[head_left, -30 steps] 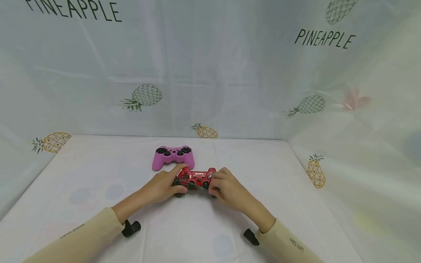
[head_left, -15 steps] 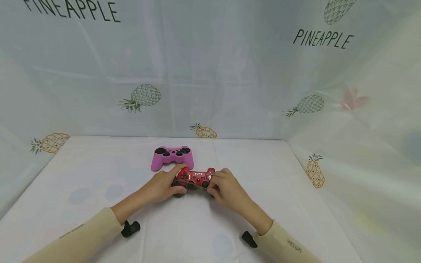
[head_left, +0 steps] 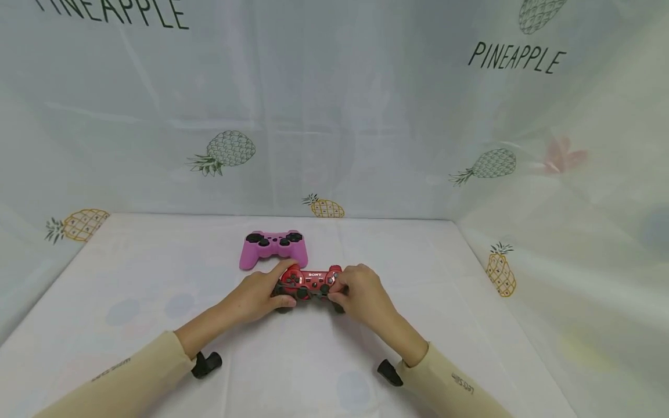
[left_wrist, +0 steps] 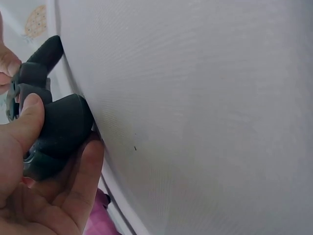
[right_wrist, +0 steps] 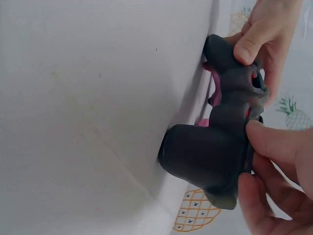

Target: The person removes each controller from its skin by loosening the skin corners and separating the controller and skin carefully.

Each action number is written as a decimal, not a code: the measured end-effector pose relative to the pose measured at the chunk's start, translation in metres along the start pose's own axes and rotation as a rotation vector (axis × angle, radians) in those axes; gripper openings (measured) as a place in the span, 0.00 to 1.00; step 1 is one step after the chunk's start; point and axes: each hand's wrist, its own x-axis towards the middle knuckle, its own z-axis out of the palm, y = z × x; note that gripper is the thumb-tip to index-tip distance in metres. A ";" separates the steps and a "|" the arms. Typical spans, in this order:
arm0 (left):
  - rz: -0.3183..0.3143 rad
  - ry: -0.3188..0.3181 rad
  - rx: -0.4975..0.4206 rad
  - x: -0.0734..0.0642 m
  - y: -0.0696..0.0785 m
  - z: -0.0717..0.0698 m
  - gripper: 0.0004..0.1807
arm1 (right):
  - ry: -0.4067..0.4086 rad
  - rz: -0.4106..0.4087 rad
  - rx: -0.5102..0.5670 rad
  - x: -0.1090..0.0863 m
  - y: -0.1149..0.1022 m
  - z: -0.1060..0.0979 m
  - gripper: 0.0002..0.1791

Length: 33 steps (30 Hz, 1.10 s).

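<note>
In front of the pink controller (head_left: 273, 247), the left hand (head_left: 256, 293) is gripping the red controller (head_left: 313, 280) through its dark cover (right_wrist: 195, 152), the right hand (head_left: 363, 293) is pinching the cover's edge; gentle, even stretching should be avoiding tears.

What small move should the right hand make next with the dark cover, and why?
Perhaps the right hand should ease the dark cover upward over its side of the red controller. It seems to pinch the cover's edge, the left hand steadies the other end, and the handles look wrapped, while much red face remains bare.
</note>
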 end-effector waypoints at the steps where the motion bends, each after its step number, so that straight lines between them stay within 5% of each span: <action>1: 0.000 0.001 0.001 0.000 0.000 0.000 0.46 | 0.004 0.011 0.012 0.000 0.000 -0.001 0.13; 17: 0.013 0.016 -0.004 -0.001 -0.002 0.000 0.46 | 0.005 -0.180 -0.029 0.008 -0.010 0.008 0.09; 26: 0.008 0.000 -0.024 -0.002 0.000 -0.002 0.47 | -0.029 -0.162 -0.114 0.020 -0.024 0.014 0.06; 29: 0.003 0.003 -0.015 -0.002 0.000 -0.002 0.47 | -0.057 -0.145 -0.064 0.022 -0.023 0.016 0.06; 33: 0.008 0.006 -0.011 -0.002 0.001 -0.002 0.47 | -0.131 -0.046 0.130 0.025 -0.019 0.019 0.06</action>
